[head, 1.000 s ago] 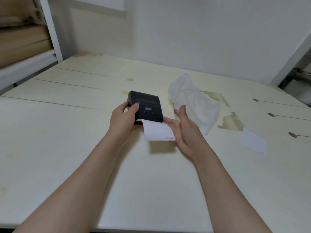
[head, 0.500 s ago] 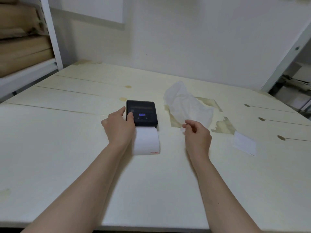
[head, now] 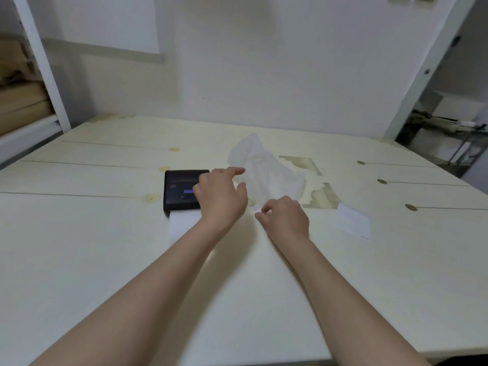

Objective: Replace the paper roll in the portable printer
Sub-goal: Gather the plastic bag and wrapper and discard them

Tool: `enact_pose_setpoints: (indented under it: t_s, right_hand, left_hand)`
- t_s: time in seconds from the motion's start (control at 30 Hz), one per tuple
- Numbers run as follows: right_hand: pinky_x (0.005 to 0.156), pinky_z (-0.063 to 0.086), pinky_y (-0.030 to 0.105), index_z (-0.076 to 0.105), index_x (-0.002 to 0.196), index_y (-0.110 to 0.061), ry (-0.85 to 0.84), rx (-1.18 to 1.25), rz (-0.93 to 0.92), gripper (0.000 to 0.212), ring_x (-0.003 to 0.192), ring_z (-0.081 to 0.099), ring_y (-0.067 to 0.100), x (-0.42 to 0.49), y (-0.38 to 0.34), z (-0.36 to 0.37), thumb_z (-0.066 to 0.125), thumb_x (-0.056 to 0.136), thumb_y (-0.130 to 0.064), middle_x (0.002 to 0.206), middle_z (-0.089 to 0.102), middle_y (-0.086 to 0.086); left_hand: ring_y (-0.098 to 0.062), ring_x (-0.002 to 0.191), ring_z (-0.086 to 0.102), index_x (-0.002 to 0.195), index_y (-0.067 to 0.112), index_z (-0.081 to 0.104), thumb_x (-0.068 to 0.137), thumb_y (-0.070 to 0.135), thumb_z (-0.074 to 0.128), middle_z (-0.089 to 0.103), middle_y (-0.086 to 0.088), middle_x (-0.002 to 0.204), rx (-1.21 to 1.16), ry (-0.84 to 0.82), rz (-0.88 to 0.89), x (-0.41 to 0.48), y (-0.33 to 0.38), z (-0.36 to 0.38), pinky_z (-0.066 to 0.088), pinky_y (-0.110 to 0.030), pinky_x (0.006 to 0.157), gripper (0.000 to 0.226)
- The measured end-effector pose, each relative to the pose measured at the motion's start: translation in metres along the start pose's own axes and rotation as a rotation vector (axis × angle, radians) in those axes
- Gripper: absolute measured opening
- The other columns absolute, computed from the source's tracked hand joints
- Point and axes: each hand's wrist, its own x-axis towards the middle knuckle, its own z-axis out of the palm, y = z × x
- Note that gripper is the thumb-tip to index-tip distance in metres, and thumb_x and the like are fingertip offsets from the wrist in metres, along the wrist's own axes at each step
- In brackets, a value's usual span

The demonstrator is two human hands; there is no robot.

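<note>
Table (head: 105, 260): left hand (head: 220, 199) off printer (head: 179, 190), now nearer tissue (head: 264, 170).

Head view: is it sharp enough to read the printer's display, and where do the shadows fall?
Head view: soft and slightly blurred; the printer display shows only a blue smear, unreadable. Lighting is dim and even, no glare. Faint shadows lie on the table beside both forearms. Wide-angle distortion tilts the shelf posts inward.

I see a matt black plastic printer (head: 182, 190), smooth white paper (head: 183, 224), a crumpled thin wrapper (head: 266, 173), and a pale matt wooden table (head: 79, 233).
</note>
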Motion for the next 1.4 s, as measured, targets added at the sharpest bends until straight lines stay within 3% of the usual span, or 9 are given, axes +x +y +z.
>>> enact_pose_setpoints:
  t_s: [0.23, 0.37, 0.5, 0.7, 0.87, 1.03, 1.23, 1.3, 1.4]
  right_hand:
    - [0.065, 0.039, 0.029, 0.075, 0.099, -0.018, -0.004, 0.001, -0.12, 0.028, 0.096, 0.061, 0.027, 0.011, 0.015, 0.001, 0.048, 0.095, -0.021, 0.107, 0.065, 0.004]
    - [0.073, 0.055, 0.033, 0.078, 0.096, -0.023, -0.025, 0.132, -0.106, 0.023, 0.096, 0.066, 0.023, 0.015, 0.024, 0.001, 0.055, 0.093, -0.025, 0.107, 0.069, 0.0]
    - [0.075, 0.055, 0.035, 0.078, 0.096, -0.02, -0.02, 0.202, -0.125, 0.024, 0.097, 0.065, 0.021, 0.013, 0.03, 0.005, 0.054, 0.094, -0.025, 0.108, 0.068, 0.0]
    - [0.072, 0.043, 0.026, 0.074, 0.101, -0.021, 0.249, 0.582, 0.138, 0.02, 0.092, 0.065, 0.018, 0.019, 0.055, -0.01, 0.056, 0.094, -0.021, 0.106, 0.071, -0.001]
    - [0.093, 0.037, 0.035, 0.061, 0.125, -0.021, 0.3, 0.234, 0.318, 0.031, 0.124, 0.042, 0.029, 0.02, 0.09, -0.014, 0.055, 0.095, -0.023, 0.133, 0.052, 0.006]
    - [0.103, 0.029, 0.045, 0.048, 0.132, -0.015, 0.172, -0.036, 0.482, 0.046, 0.128, 0.034, 0.039, 0.015, 0.104, -0.015, 0.058, 0.092, -0.038, 0.146, 0.032, 0.013]
    - [0.101, 0.035, 0.037, 0.048, 0.13, -0.008, 0.128, -0.058, 0.451, 0.046, 0.123, 0.045, 0.033, 0.019, 0.106, -0.018, 0.056, 0.095, -0.037, 0.137, 0.043, 0.014]
    - [0.098, 0.039, 0.034, 0.048, 0.128, -0.003, 0.12, -0.045, 0.442, 0.042, 0.121, 0.049, 0.031, 0.024, 0.106, -0.021, 0.058, 0.095, -0.029, 0.135, 0.044, 0.015]
    - [0.097, 0.041, 0.035, 0.05, 0.126, -0.003, 0.091, -0.071, 0.451, 0.035, 0.12, 0.048, 0.032, 0.03, 0.103, -0.022, 0.054, 0.095, -0.02, 0.133, 0.045, 0.017]
  left_hand:
    - [-0.025, 0.117, 0.058, 0.113, 0.031, 0.071, 0.088, 0.013, 0.047, 0.071, 0.004, 0.118, 0.134, -0.131, 0.008, 0.009, 0.008, 0.028, 0.034, -0.036, 0.094, 0.038]
    - [-0.035, 0.1, 0.065, 0.071, 0.016, 0.065, 0.082, 0.035, 0.058, 0.073, -0.013, 0.096, 0.318, -0.301, -0.017, 0.015, 0.004, 0.048, 0.042, -0.035, 0.071, 0.023]
    - [-0.033, 0.095, 0.064, 0.073, 0.017, 0.068, 0.083, 0.048, 0.062, 0.073, -0.01, 0.093, 0.302, -0.292, -0.023, 0.02, 0.005, 0.063, 0.04, -0.032, 0.066, 0.033]
    - [-0.025, 0.085, 0.064, 0.076, 0.026, 0.075, 0.084, 0.034, 0.068, 0.067, 0.002, 0.09, 0.145, 0.108, 0.147, 0.023, 0.017, 0.051, 0.046, -0.036, 0.076, 0.013]
    - [-0.027, 0.059, 0.056, 0.06, 0.019, 0.071, 0.061, 0.005, 0.084, 0.061, -0.002, 0.066, 0.418, 0.195, 0.47, 0.037, 0.034, 0.068, 0.026, -0.031, 0.064, 0.02]
    - [-0.023, 0.09, 0.06, 0.09, 0.025, 0.075, 0.085, 0.012, 0.059, 0.074, 0.003, 0.095, 0.497, -0.125, 0.421, 0.027, 0.03, 0.09, 0.029, -0.029, 0.079, 0.022]
    - [-0.017, 0.107, 0.062, 0.093, 0.034, 0.077, 0.08, 0.048, 0.066, 0.074, 0.011, 0.109, 0.3, -0.371, 0.26, 0.026, 0.022, 0.081, 0.026, -0.029, 0.086, 0.022]
    - [-0.017, 0.115, 0.059, 0.096, 0.035, 0.076, 0.085, 0.044, 0.063, 0.071, 0.011, 0.115, 0.225, -0.358, 0.252, 0.026, 0.018, 0.079, 0.025, -0.031, 0.087, 0.019]
    - [-0.027, 0.121, 0.049, 0.108, 0.026, 0.072, 0.089, 0.024, 0.064, 0.057, -0.004, 0.126, 0.055, -0.065, 0.17, 0.026, 0.014, 0.075, 0.029, -0.032, 0.091, 0.02]
